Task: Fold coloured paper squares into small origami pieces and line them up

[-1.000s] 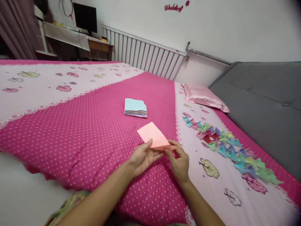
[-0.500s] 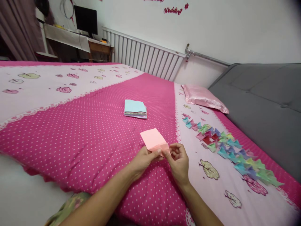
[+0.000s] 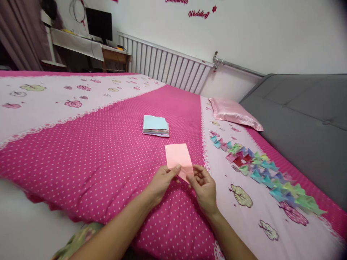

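Observation:
A pink sheet of paper is held up above the bed, with a crease running across its lower part. My left hand pinches its lower left edge, thumb on top. At the lower right corner, my right hand grips the same sheet between thumb and fingers. Beyond the hands lies a stack of coloured paper with a light blue sheet uppermost. To the right, several small folded paper boats in many colours stand in rows.
The bed has a pink dotted cover with pale printed bands. A pink pillow rests against the grey headboard. A white radiator runs along the wall, near a desk with a monitor.
The pink sheet has turned a little and is straighter now, its top edge nearly level. My left thumb has slid up and left on the paper. My right hand has hardly moved.

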Demonstrator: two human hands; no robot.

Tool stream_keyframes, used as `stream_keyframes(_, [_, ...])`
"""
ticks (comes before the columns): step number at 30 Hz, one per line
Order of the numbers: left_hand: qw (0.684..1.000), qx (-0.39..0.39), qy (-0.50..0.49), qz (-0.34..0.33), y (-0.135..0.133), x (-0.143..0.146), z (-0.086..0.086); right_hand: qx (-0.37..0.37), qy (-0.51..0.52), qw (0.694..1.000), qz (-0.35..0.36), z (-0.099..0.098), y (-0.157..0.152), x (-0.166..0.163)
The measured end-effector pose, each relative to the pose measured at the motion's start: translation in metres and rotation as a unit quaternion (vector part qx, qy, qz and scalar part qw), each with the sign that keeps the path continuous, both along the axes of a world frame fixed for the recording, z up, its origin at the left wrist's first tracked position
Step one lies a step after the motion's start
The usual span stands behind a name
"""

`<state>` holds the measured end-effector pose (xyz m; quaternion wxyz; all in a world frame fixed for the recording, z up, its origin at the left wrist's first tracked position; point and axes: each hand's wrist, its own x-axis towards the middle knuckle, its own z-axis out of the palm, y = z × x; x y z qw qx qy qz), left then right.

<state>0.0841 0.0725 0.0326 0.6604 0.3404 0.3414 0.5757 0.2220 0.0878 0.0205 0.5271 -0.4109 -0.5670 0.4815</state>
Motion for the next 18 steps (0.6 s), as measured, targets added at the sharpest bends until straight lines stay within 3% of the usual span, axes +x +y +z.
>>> stream_keyframes(5, [0.998,-0.003,0.040,0.043,0.0008,-0.0017,-0.0015,-0.005,-0.018,1.000,0.020,-0.0009,-0.0010,0.0006])
stream_keyframes(13, [0.997,-0.017,0.077,-0.011,-0.0027,0.0000,0.0016,0.020,-0.050,0.999,0.009,-0.0004,0.0007,0.0014])
stream_keyframes(18, [0.992,-0.019,0.121,0.037,0.0000,-0.0026,0.0033,0.002,-0.019,1.000,-0.004,-0.0026,0.0021,0.0019])
